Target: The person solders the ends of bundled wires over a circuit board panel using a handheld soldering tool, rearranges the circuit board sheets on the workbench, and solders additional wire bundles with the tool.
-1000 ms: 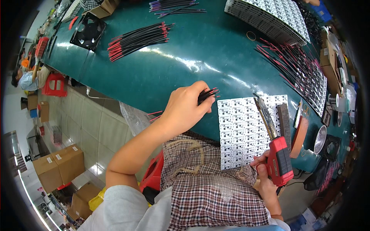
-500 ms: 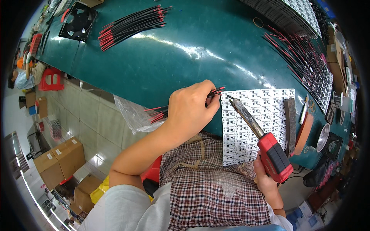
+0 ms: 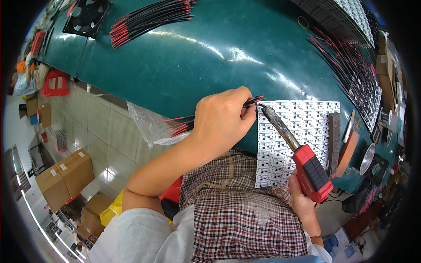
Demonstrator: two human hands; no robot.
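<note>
My left hand (image 3: 223,116) is closed around a small bunch of black and red wires (image 3: 181,126), whose red ends stick out on both sides of the fist. The ends by my fingertips reach the upper left corner of a white circuit board panel (image 3: 285,144) covered in rows of small parts. In my right hand (image 3: 301,198) is a soldering iron (image 3: 312,173) with a red and black handle, its fingers partly hidden beneath it. The iron's dark tip lies at that same panel corner, close to the wire ends; whether they touch, I cannot tell.
Dark and orange bars (image 3: 334,138) lie along the panel's right side, with a round metal dish (image 3: 367,158) beyond. Bundled wires (image 3: 151,19) and a black fan (image 3: 86,17) lie on the green table (image 3: 175,65). More wires (image 3: 346,65) cover boards at right. Cardboard boxes (image 3: 66,177) stand on the floor.
My left hand with the wires has shifted slightly right, and the soldering iron's tip now sits closer to the wire ends. The whole view has shifted a little.
</note>
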